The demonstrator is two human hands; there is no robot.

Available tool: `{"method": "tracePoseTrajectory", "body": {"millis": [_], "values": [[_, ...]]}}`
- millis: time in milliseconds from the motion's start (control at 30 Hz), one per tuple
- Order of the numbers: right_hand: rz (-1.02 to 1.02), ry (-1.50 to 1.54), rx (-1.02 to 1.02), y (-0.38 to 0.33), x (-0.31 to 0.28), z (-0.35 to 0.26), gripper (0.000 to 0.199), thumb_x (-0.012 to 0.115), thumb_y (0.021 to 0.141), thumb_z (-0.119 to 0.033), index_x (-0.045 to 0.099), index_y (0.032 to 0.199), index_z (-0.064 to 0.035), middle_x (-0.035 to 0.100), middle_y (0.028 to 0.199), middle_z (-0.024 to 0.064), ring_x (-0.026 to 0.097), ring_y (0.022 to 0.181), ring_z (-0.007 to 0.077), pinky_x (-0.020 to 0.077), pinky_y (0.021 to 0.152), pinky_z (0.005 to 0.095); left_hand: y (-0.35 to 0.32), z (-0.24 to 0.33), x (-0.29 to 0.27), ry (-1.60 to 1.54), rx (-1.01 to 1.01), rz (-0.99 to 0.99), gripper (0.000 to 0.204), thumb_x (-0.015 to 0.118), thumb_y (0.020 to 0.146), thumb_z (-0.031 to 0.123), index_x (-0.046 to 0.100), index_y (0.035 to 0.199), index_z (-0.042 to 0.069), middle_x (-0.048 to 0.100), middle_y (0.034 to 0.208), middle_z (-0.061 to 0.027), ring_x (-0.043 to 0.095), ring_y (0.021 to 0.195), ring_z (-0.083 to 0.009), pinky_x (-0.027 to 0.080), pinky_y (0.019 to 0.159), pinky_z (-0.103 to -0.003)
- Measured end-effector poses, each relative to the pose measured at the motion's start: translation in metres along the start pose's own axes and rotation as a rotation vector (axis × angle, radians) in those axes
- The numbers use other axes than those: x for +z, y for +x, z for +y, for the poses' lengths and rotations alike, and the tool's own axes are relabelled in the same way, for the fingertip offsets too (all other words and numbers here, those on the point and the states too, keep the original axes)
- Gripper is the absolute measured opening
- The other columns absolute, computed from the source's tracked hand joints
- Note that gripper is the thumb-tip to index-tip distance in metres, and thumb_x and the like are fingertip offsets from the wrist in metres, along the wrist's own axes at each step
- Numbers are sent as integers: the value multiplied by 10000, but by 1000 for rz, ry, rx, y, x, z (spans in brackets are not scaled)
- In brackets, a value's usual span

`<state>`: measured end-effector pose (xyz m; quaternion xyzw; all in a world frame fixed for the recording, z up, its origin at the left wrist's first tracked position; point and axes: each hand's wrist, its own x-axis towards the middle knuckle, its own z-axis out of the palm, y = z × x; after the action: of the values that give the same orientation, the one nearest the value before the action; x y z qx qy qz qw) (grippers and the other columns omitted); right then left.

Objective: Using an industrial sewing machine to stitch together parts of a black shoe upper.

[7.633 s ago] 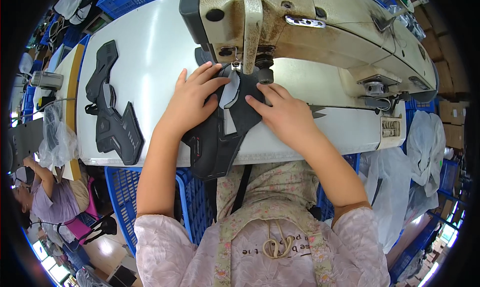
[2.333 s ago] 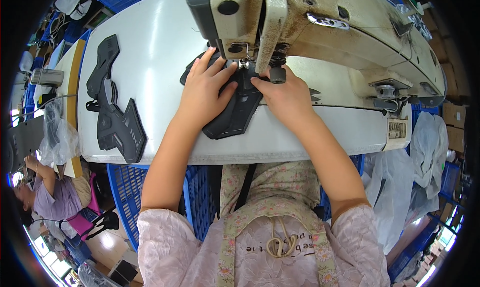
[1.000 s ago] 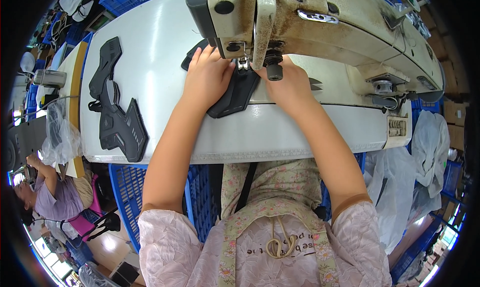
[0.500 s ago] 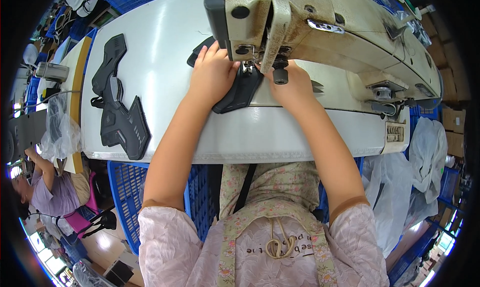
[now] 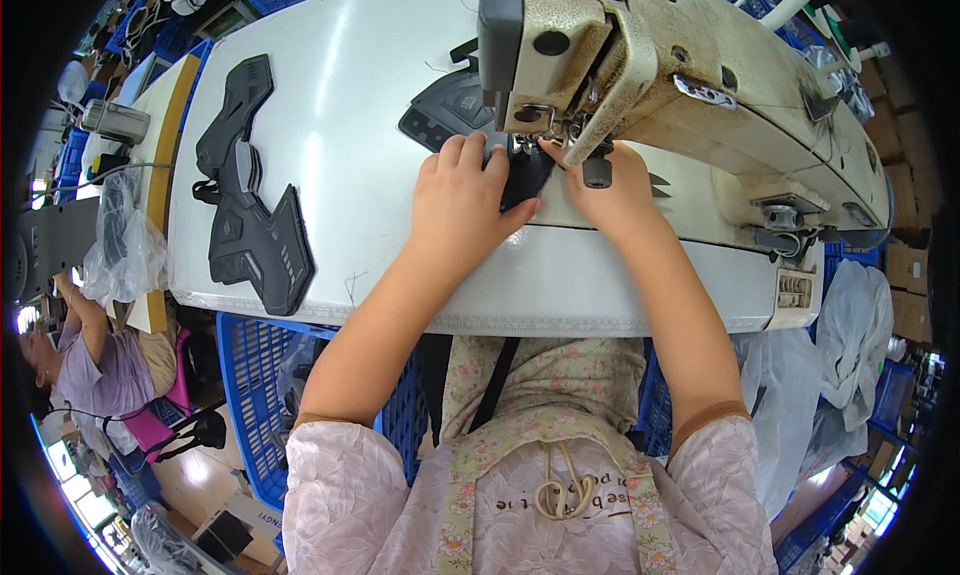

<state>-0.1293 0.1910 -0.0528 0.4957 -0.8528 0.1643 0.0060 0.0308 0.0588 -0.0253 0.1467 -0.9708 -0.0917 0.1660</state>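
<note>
Black moulded fabric panel (image 5: 455, 110), a flat, stiff-looking piece with raised ridges and a dull synthetic surface, lay on the white glossy sewing table (image 5: 370, 85), most of it fanning out to the far side of the needle while its near part passed under the head of the cream-coloured, scuffed industrial sewing machine (image 5: 680, 85); I judged it sat there so the seam line could run straight beneath the presser foot. My left hand (image 5: 465, 200) was pressed flat on the panel just left of the needle, fingers spread and lying on top rather than wrapped round anything, thumb angled toward the foot; that looked like a hold-down, keeping the piece from lifting or skewing. My right hand (image 5: 615, 190) sat just right of the needle, tucked under the machine head, fingertips on the dark material; whether it pinched an edge or only pushed down I could not tell, since the machine's arm hid the fingers. Both hands flanked the needle closely, touching the work, which suited steering a thick part by small turns.

A stack of matching black angular panels (image 5: 250, 225) rested well apart at the table's left side, overlapping loosely, within reach; a blue plastic lattice crate (image 5: 255, 375) stood below the table edge; clear crumpled plastic bags (image 5: 125, 245) hung at the far left.
</note>
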Motion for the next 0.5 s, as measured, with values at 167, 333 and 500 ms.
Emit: {"method": "tracePoseTrajectory", "body": {"millis": [167, 333, 500], "values": [[-33, -91, 24, -2, -3, -4, 541, 604, 794, -66, 666, 1237, -370, 700, 977, 104, 679, 816, 318, 552, 727, 411, 0, 0, 2, 13, 6, 11, 636, 770, 722, 451, 660, 1154, -2, 601, 1232, -176, 541, 1171, -317, 455, 945, -428], [54, -92, 50, -6, 9, 2, 549, 625, 764, -41, 681, 1210, -357, 693, 928, 112, 687, 835, 312, 559, 714, 403, 2, 0, 0, -23, -19, -46, 605, 776, 708, 453, 674, 1111, 14, 606, 1223, -168, 548, 1158, -304, 467, 928, -425], [81, -92, 56, -7, 18, 12, 521, 617, 776, -35, 693, 1190, -342, 702, 909, 97, 691, 772, 282, 559, 696, 386, 2, -1, 2, -31, -5, -7, 610, 781, 704, 449, 673, 1111, 7, 607, 1215, -162, 554, 1147, -297, 473, 914, -410]]}}
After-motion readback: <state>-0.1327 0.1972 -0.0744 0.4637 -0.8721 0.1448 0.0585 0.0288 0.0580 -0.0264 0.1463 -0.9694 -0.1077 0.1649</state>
